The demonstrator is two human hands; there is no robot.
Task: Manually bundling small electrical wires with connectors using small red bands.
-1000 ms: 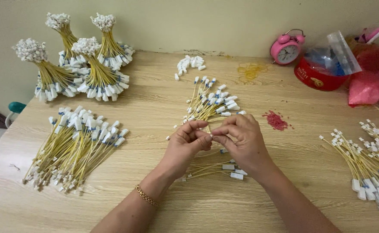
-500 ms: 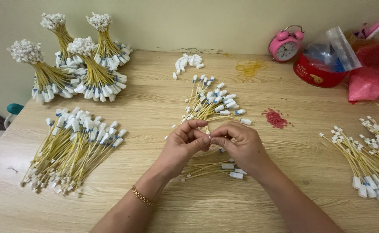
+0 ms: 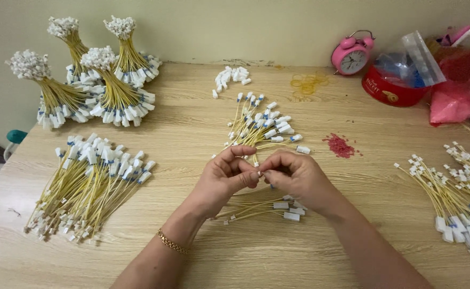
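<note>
Pinching a thin yellow wire [image 3: 257, 160] between them, the left hand [image 3: 225, 179] and right hand [image 3: 298, 179] meet fingertip to fingertip at the centre of the desk [image 3: 203, 257], each grip pressed together on the wire. A small pile of wires [image 3: 264, 207] lies under the wrists at six o'clock; a looser fan of wires [image 3: 261, 126] spreads at twelve o'clock. Large flat bundle [image 3: 88, 184] sits at nine o'clock, upright tied bunches [image 3: 93, 80] at ten. Red beads [image 3: 341, 145] lie at two o'clock, with a pink alarm clock [image 3: 351, 56] and red tin [image 3: 392, 88] beyond. More wires [image 3: 454, 198] lie at three o'clock.
</note>
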